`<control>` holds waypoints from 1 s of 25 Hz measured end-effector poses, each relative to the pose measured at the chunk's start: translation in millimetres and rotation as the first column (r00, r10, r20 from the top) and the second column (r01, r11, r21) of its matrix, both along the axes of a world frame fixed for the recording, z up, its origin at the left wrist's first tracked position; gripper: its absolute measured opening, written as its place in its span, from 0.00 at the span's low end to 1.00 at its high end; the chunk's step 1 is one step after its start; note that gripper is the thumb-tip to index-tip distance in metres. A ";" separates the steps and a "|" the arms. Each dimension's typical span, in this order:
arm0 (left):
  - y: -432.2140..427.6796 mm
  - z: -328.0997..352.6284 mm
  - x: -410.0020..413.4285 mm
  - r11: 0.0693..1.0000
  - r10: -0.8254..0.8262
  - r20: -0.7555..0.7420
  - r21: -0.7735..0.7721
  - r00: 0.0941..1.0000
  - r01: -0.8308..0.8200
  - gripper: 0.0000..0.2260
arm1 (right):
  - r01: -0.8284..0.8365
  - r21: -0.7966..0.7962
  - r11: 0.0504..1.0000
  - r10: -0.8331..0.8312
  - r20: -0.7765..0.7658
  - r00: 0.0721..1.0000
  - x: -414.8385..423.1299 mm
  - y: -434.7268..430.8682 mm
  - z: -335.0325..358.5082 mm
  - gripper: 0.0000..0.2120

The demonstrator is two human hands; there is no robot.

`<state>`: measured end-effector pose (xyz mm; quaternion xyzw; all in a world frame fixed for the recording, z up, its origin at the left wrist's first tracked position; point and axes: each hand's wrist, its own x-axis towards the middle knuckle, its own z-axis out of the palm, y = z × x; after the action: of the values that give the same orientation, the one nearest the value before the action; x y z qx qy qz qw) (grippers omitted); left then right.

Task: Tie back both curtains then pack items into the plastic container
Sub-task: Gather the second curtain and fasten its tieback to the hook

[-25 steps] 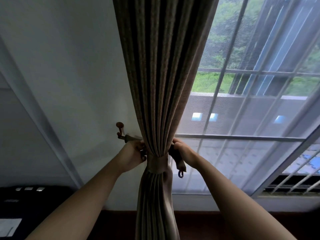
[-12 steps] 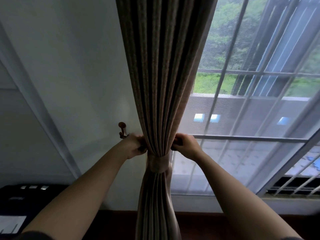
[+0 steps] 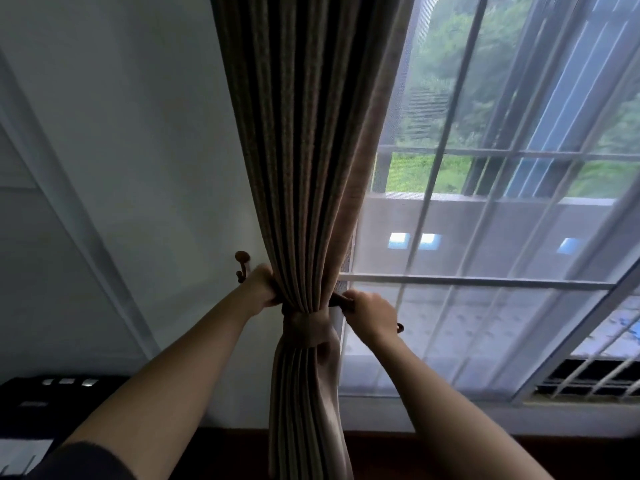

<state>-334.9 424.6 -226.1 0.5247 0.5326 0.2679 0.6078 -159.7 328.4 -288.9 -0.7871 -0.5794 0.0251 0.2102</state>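
Observation:
A brown pleated curtain [image 3: 304,161] hangs gathered in the middle of the view. A matching fabric tieback [image 3: 306,329] is wrapped around its waist. My left hand [image 3: 259,289] grips the tieback's left end against the curtain's left side, just below a dark wall hook [image 3: 241,263]. My right hand [image 3: 372,311] is closed on the tieback's right end, pulled out to the right, and a small dark ring [image 3: 400,328] shows past my wrist. No plastic container is in view.
A white wall [image 3: 138,168] is on the left, and a barred window [image 3: 502,282] with sheer netting is on the right. A dark device [image 3: 52,396] with small buttons sits at lower left. A dark sill runs along the bottom.
My right hand has drawn its end of the tieback out to the right, away from the curtain. The left hand has stayed by the hook. The camera has shifted slightly.

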 end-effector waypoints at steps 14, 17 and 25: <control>-69.5 -61.9 -25.3 0.897 -0.173 0.059 0.422 0.983 0.133 0.06 | -0.085 0.421 0.903 0.223 -0.292 0.930 -25.3 -68.3 -56.4 0.08; -65.0 -56.4 -27.6 0.855 -0.288 -0.043 0.439 0.957 0.277 0.10 | -0.079 0.489 0.869 0.327 -0.447 0.833 -38.6 -69.3 -51.5 0.08; -59.4 -50.2 -15.6 0.769 -0.330 -0.311 0.460 0.891 0.445 0.12 | -0.157 0.470 0.869 0.364 -0.389 0.846 -52.0 -61.1 -42.0 0.12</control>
<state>-350.5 365.3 -276.3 0.7930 0.3815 0.2118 0.4251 -211.7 267.3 -330.9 -0.6053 -0.6069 0.1169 0.5017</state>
